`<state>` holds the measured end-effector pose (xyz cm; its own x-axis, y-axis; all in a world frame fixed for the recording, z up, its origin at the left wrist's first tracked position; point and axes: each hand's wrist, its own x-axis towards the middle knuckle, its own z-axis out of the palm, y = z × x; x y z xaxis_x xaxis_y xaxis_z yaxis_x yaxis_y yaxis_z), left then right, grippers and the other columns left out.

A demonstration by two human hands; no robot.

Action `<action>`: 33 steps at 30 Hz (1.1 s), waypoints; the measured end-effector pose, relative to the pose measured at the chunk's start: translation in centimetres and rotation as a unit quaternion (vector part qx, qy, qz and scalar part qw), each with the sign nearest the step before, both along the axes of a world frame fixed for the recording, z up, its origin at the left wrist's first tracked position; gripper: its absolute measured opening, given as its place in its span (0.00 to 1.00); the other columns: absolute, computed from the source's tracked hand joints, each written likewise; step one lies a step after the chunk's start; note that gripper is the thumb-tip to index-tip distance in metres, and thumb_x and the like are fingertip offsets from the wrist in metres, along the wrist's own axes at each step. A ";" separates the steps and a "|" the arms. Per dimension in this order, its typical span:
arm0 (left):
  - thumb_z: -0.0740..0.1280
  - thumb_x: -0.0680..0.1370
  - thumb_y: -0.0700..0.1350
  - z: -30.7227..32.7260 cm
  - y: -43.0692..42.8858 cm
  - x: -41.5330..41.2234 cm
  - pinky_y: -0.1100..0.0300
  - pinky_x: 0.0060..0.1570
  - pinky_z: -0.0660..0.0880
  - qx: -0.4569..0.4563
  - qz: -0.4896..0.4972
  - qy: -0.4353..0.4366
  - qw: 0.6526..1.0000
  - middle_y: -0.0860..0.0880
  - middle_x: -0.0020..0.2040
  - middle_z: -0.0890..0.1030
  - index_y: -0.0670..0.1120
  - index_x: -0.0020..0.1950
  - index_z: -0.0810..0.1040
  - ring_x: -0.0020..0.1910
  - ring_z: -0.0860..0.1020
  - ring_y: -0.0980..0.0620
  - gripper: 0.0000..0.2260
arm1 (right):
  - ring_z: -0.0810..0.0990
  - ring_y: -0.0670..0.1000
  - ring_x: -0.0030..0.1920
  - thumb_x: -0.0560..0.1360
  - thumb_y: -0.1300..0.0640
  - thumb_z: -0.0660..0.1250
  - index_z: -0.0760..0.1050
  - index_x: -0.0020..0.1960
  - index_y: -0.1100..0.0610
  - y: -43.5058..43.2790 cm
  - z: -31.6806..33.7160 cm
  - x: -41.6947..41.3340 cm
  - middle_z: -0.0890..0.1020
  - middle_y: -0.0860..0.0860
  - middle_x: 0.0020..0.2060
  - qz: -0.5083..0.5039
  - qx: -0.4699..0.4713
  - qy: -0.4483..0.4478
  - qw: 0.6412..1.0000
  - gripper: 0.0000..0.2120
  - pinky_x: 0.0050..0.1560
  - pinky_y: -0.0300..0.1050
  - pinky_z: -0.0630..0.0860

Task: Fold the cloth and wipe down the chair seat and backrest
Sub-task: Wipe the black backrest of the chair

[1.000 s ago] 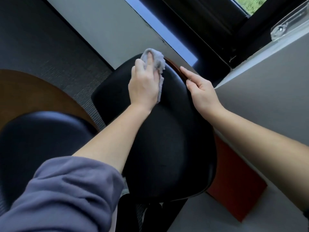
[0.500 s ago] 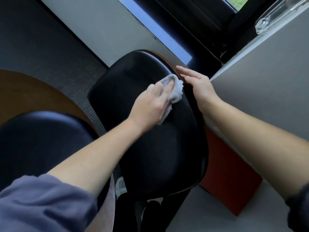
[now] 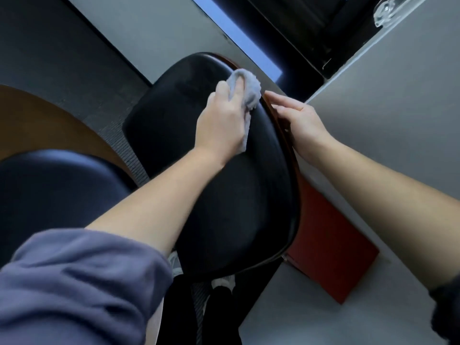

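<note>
A black padded chair backrest (image 3: 224, 207) with a brown wooden rim fills the middle of the head view, seen from above. My left hand (image 3: 221, 120) presses a bunched light grey cloth (image 3: 249, 93) against the upper right part of the padding, near the rim. My right hand (image 3: 301, 123) lies flat on the backrest's right edge, fingers stretched along the wooden rim, steadying it. The two hands are close together, almost touching at the cloth. The chair's seat is hidden from here.
A second black cushioned chair (image 3: 49, 190) sits at lower left before a round wooden table (image 3: 37, 123). A grey wall (image 3: 385, 115) and a red-brown panel (image 3: 333, 247) stand right of the backrest. Dark carpet lies beyond.
My left hand swept the cloth from the top of the backrest down to the right rim, then back up a little. My right hand stayed on the rim.
</note>
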<state>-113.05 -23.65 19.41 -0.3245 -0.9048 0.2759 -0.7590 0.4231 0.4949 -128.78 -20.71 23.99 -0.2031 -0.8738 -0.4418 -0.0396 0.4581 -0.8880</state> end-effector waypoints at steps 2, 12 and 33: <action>0.58 0.76 0.49 -0.5 2.0 -0.4 0.51 0.39 0.74 -0.027 -0.050 -0.007 0.998 0.35 0.51 0.75 0.35 0.73 0.67 0.44 0.74 0.38 0.29 | 0.84 0.45 0.45 0.78 0.69 0.57 0.76 0.64 0.58 0.3 0.0 -0.3 0.84 0.53 0.50 -0.007 0.007 -0.004 1.000 0.19 0.43 0.35 0.77; 0.60 0.73 0.43 -0.9 8.7 -0.7 0.52 0.36 0.71 -0.031 -0.145 0.022 0.989 0.37 0.45 0.73 0.33 0.72 0.68 0.39 0.72 0.40 0.28 | 0.78 0.46 0.60 0.80 0.64 0.60 0.73 0.68 0.51 3.6 -0.3 -1.7 0.81 0.50 0.60 0.055 0.003 0.041 0.998 0.19 0.66 0.45 0.72; 0.65 0.76 0.38 -1.3 16.0 -0.5 0.55 0.32 0.67 0.014 -0.163 0.037 0.986 0.40 0.44 0.72 0.35 0.72 0.69 0.37 0.70 0.43 0.24 | 0.72 0.45 0.67 0.78 0.59 0.64 0.73 0.68 0.50 9.1 0.4 -2.1 0.78 0.48 0.64 0.059 0.005 0.063 0.996 0.20 0.72 0.49 0.65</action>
<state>-113.57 -7.62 18.15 -0.5788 -0.7637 0.2859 -0.5460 0.6234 0.5597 -130.89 -11.56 24.38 -0.1532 -0.8903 -0.4288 -0.2058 0.4532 -0.8673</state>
